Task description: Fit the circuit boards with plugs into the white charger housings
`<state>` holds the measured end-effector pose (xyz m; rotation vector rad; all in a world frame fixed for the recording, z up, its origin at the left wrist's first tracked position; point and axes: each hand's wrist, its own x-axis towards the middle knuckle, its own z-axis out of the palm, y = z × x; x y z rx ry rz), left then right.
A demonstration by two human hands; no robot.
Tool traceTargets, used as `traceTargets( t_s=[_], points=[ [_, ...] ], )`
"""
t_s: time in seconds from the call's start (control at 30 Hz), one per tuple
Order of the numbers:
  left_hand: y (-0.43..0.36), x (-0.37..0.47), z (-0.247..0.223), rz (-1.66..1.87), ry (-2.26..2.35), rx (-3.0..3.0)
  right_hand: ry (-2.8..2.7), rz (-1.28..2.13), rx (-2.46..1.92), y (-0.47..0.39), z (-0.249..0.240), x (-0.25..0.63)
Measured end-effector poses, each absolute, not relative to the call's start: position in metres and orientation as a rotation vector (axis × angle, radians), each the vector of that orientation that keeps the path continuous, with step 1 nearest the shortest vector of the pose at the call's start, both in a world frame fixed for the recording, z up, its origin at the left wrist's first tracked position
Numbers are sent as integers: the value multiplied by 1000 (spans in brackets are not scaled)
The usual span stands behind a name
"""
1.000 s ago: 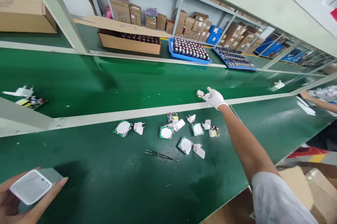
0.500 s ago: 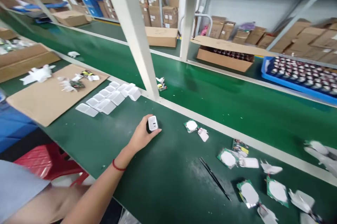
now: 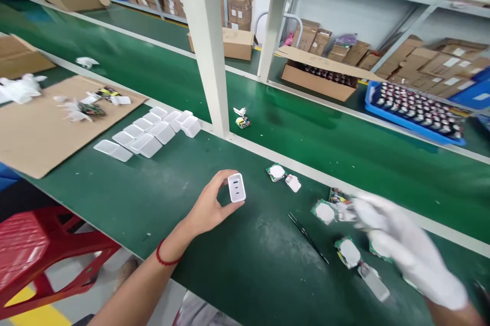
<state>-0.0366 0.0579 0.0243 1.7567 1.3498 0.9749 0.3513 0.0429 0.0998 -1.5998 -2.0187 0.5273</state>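
Note:
My left hand (image 3: 206,208), bare with a red cord at the wrist, pinches a white plastic charger case (image 3: 237,187) above the bench. The case's slotted end shows inside its walls. My right hand (image 3: 409,252), in a white glove, is smeared by motion over the boards at the right. Its fingers come close to a circuit board (image 3: 339,196) with yellow and white parts; whether they touch it I cannot tell. Beside it lies a green board with a white round pad (image 3: 325,212). Another padded board (image 3: 349,253) lies nearer me, joined to a pale plate (image 3: 374,281).
Black tweezers (image 3: 308,239) lie on the green bench. White empty cases (image 3: 147,145) stand in rows at the left, beside a cardboard sheet (image 3: 34,142) with parts. A pale post (image 3: 209,60) rises at the bench's back edge. Beyond it stands a blue tray (image 3: 413,121).
The gloved right hand has come in from the right edge over the boards. My left hand has shifted slightly right and turned the case's slotted end more toward me. The view has turned too.

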Motion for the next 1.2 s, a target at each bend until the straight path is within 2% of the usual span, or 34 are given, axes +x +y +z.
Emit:
traceTargets(
  t_s=[0.03,0.1,0.17,0.27,0.37,0.5,0.87,1.2],
  points=[
    [51,-29,28,1012,1271,1741,-2113,668,-1516,35,101,327],
    [37,-16,33,1086,1166,1694,-2166,708,-1395,22,103,283],
    [26,-7,36,1139,1102,1658,-2173,592,-1337,16,103,251],
    [14,-4,35,1156,1028,1675,-2312,244,-1150,15,107,226],
    [8,-4,32,1127,1027,1739,-2486,-7,-1020,16,115,218],
    [5,-2,32,1115,1036,1782,-2621,-152,-1034,14,128,212],
    [7,6,37,1088,1006,1762,-2690,-252,-1252,8,144,211],
    [8,14,40,1136,937,1847,-2679,-387,-1177,9,142,205]
  ],
)
